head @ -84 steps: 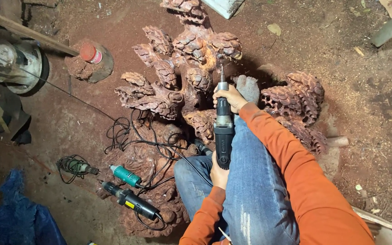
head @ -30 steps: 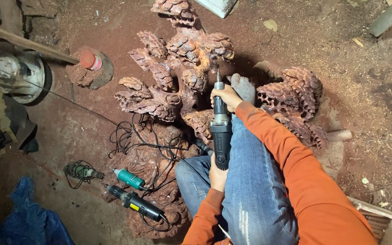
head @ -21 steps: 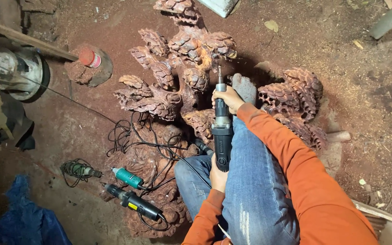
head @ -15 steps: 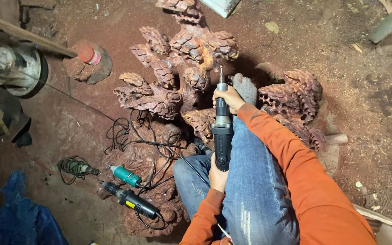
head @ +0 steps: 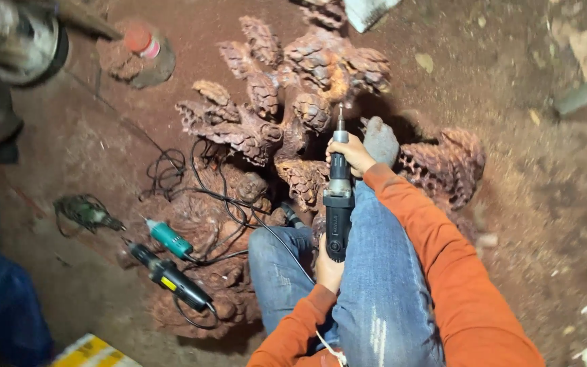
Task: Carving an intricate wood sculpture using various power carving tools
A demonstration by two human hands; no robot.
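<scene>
At the near edge of the carved wood sculpture, I have both hands on a dark rotary grinder. My right hand is wrapped closed around the tool's neck, just short of the sculpture's lower scaled lobes, and my left hand is curled shut around the butt end, well back from the sculpture over my jeans-clad lap. The thin bit points away from me and sits against or just off a rounded scaly knob near the sculpture's centre; I cannot tell whether it is actually touching.

What worries me is the bit skating off that rounded surface. The scales are ridged and uneven, so a catch could kick the tip sideways into a neighbouring lobe and gouge it, or back toward my right fingers, which sit close behind the collet. A grey gloved shape lies just right of my right hand, beside the sculpture, and a jump could reach it too.

The black cords are tangled over the sculpture's lower left part; one seems to run up toward my knees, and a snag there could jerk the grinder mid-cut. Two spare tools, one teal and one black, rest on that same lower left side, where a tugged cord could drag them.
</scene>
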